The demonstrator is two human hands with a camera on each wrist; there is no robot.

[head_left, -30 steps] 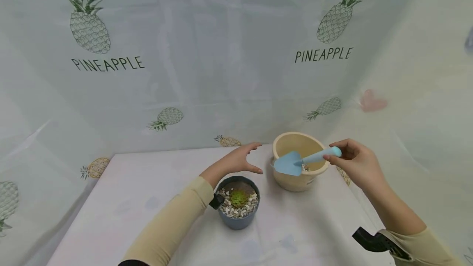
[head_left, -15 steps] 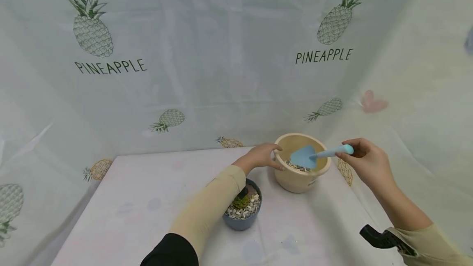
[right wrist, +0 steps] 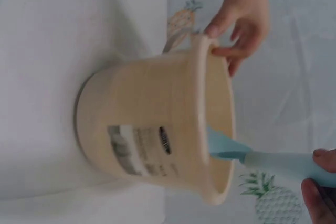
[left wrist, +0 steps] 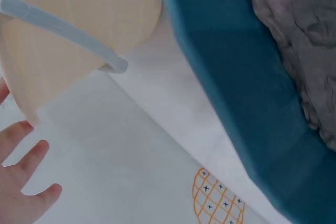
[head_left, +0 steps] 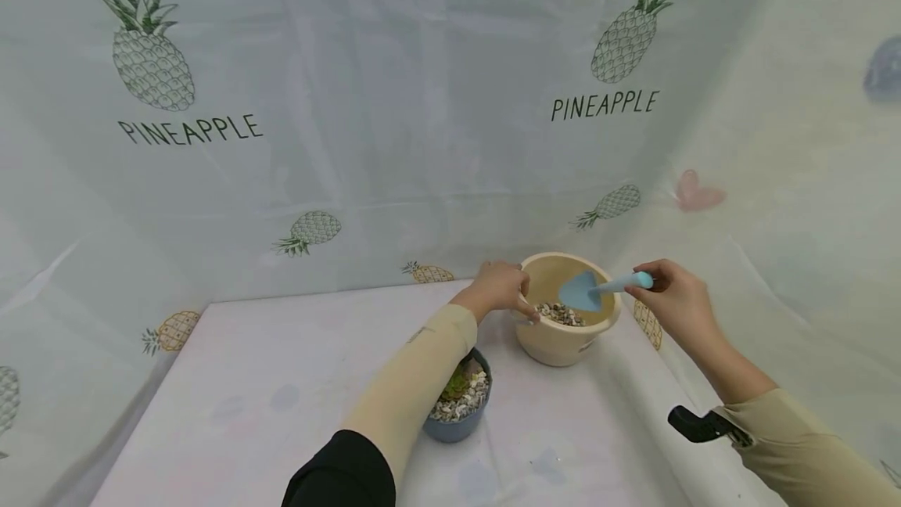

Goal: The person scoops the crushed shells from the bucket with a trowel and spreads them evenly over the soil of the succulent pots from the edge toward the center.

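A cream bucket [head_left: 556, 349] with stone chips [head_left: 561, 314] in its bottom stands at the table's back right. My left hand [head_left: 498, 286] grips its left rim; in the right wrist view the thumb is outside and fingers [right wrist: 241, 52] curl over the edge. My right hand [head_left: 681, 302] pinches the end of a light blue trowel [head_left: 619, 283], whose blade hangs inside the bucket mouth. A grey-blue pot [head_left: 454, 430] holding a green succulent [head_left: 457, 383] and pale gravel sits nearer, partly hidden by my left forearm. The left wrist view shows its wall [left wrist: 220, 93] close up.
A white cloth covers the table [head_left: 281, 350], and a pineapple-print curtain [head_left: 380, 139] hangs behind and at the sides. The bucket's grey carrying handle [left wrist: 68, 31] hangs down on its left side. A few crumbs lie on the cloth in front.
My left hand has reached right, past the potted succulent, and taken hold of the bucket's rim. The trowel blade has moved from over the near left rim to inside the mouth; stone chips now show inside.
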